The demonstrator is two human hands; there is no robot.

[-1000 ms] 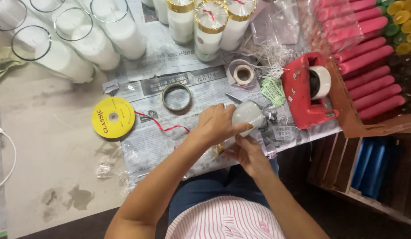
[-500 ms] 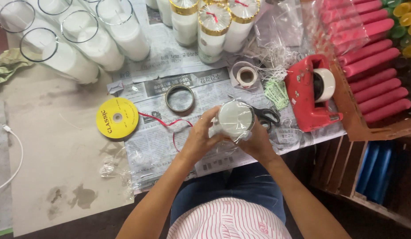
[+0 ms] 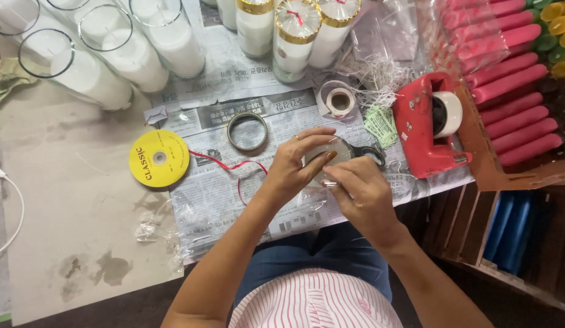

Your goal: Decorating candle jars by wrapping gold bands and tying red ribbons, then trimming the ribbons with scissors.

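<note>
My left hand [image 3: 297, 167] and my right hand [image 3: 361, 191] together grip a clear glass candle jar [image 3: 337, 149] wrapped in clear plastic film, seen from above at the near edge of the newspaper [image 3: 264, 194]. The fingers of both hands pinch the film at the jar's side. A red ribbon [image 3: 234, 167] runs from a yellow ribbon spool [image 3: 159, 158] toward my left hand. Black scissors [image 3: 373, 155] lie just behind the jar.
Several tall glass candles with white wax [image 3: 106, 61] stand at the back left, gold-rimmed wrapped ones [image 3: 294, 36] at the back centre. A gold ring [image 3: 247, 130], a small tape roll [image 3: 339, 99], a red tape dispenser [image 3: 428, 124] and pink candles [image 3: 513, 91] lie nearby.
The jar has been turned upright between my hands and shifted slightly right. My left hand moved from on top of it to its left side; my right hand came round to its near side.
</note>
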